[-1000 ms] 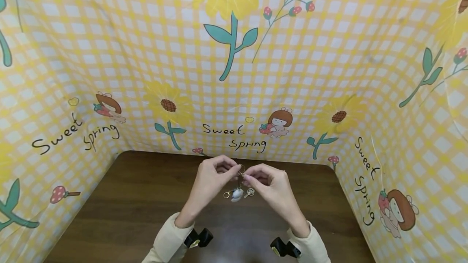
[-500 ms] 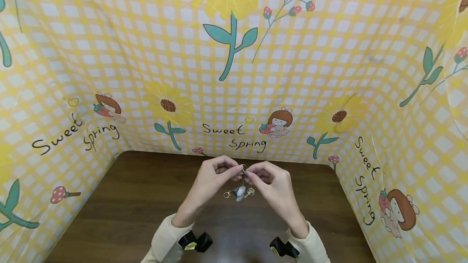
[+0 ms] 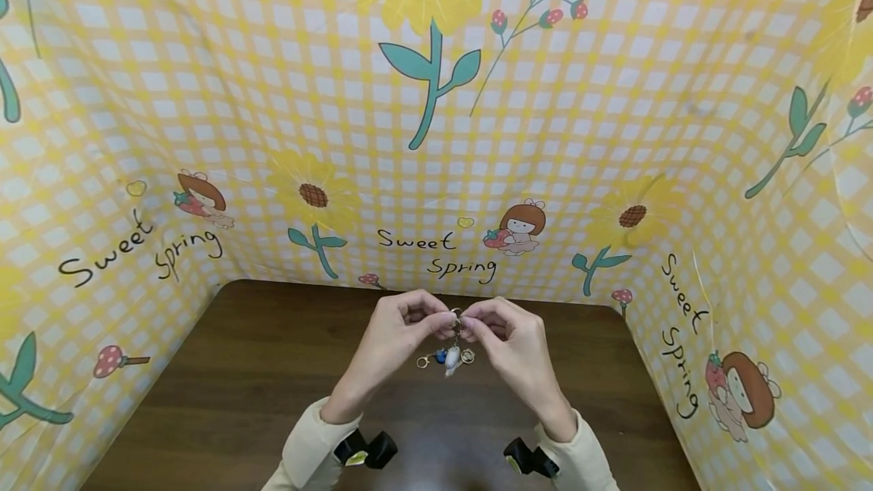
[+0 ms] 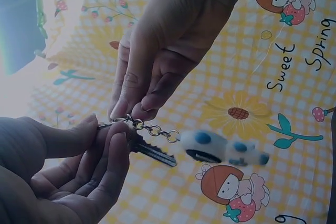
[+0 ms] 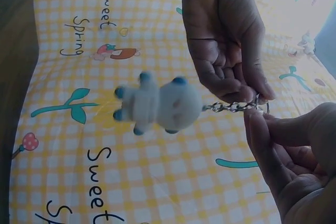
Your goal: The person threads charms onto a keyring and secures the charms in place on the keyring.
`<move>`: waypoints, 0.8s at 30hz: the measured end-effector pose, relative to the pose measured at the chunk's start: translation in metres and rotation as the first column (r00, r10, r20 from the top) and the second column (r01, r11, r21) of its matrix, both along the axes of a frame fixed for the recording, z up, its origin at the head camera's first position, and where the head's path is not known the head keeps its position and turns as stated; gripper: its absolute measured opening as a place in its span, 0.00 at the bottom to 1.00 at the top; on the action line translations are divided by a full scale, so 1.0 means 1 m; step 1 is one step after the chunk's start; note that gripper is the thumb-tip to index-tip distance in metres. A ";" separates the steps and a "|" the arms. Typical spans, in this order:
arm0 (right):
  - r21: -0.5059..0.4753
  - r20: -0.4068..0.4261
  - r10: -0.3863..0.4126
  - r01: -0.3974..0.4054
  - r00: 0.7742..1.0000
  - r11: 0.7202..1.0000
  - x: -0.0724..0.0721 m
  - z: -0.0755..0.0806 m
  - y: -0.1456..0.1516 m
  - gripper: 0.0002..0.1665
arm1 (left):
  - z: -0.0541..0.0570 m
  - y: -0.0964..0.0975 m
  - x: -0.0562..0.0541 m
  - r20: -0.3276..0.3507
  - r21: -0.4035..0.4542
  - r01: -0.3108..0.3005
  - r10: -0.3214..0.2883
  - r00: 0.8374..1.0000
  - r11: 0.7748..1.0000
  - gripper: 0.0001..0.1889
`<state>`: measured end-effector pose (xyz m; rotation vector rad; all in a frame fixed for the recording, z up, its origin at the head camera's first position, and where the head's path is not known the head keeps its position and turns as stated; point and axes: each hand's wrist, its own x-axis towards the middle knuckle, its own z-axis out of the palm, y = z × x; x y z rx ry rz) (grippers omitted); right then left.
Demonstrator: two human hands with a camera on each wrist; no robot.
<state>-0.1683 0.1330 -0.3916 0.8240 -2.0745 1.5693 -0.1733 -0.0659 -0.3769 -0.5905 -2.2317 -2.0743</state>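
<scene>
My left hand point(image 3: 398, 332) and right hand point(image 3: 514, 339) meet fingertip to fingertip above the table, both pinching a small metal key ring point(image 5: 268, 106). From it runs a silver chain point(image 4: 153, 130) bearing a white toy figure with blue ears and paws point(image 5: 168, 106), which dangles below the hands in the head view. A metal key point(image 4: 156, 153) sticks out beside my left fingertips in the left wrist view; its head is hidden behind them. Fingers cover much of the ring, so whether it is parted cannot be told.
Below the hands, a gold clasp point(image 3: 423, 361), a blue piece point(image 3: 440, 355) and a round gold piece point(image 3: 467, 356) appear to lie on the brown wooden table point(image 3: 273, 385). Yellow checked cloth point(image 3: 436, 173) walls the table at the back and both sides.
The fingertips and the key ring have shifted slightly right. Below them the toy figure has swung a little right, showing more of the blue piece. Both hands keep their pinch.
</scene>
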 end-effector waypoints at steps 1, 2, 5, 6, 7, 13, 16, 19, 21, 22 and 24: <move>0.003 -0.005 0.001 -0.001 1.000 1.000 0.000 0.000 0.000 0.02 | 0.000 0.000 0.000 -0.001 0.001 0.002 -0.002 1.000 1.000 0.04; 0.006 -0.010 0.002 -0.002 1.000 1.000 0.000 -0.001 0.000 0.02 | 0.000 0.001 0.001 -0.004 0.000 0.001 -0.001 1.000 1.000 0.04; 0.005 -0.020 -0.009 0.010 1.000 1.000 -0.001 -0.002 0.000 0.05 | 0.000 0.002 0.001 0.006 0.011 0.007 -0.008 1.000 1.000 0.03; 0.005 -0.020 -0.018 0.018 1.000 1.000 -0.001 -0.002 -0.001 0.07 | -0.001 0.002 0.001 0.008 0.015 0.010 -0.010 1.000 1.000 0.04; 0.004 -0.023 -0.025 0.025 0.999 1.000 -0.001 -0.002 -0.001 0.10 | -0.001 0.003 0.001 0.012 0.016 0.010 -0.010 1.000 1.000 0.04; 0.022 -0.062 -0.067 0.068 0.996 0.997 -0.001 -0.003 -0.004 0.11 | -0.003 0.006 0.002 -0.018 0.007 -0.020 0.020 1.000 1.000 0.03; 0.023 -0.081 -0.082 0.084 0.993 0.996 -0.002 -0.003 -0.005 0.11 | -0.003 0.008 0.003 -0.068 -0.012 -0.050 0.049 0.996 0.999 0.03; 0.018 -0.079 -0.081 0.082 0.994 0.996 -0.002 -0.004 -0.006 0.10 | -0.003 0.010 0.005 -0.101 -0.030 -0.073 0.070 0.992 0.997 0.03; 0.015 -0.060 -0.074 0.075 0.995 0.997 -0.002 -0.005 -0.006 0.10 | -0.003 0.010 0.005 -0.100 -0.029 -0.077 0.074 0.992 0.997 0.03; 0.010 -0.043 -0.069 0.070 0.997 0.998 -0.001 -0.004 -0.005 0.10 | -0.004 0.010 0.005 -0.094 -0.024 -0.076 0.073 0.993 0.997 0.03; -0.002 -0.002 -0.066 0.066 0.998 0.998 0.000 -0.004 -0.005 0.10 | -0.005 0.010 0.004 -0.071 -0.004 -0.062 0.061 0.996 0.998 0.03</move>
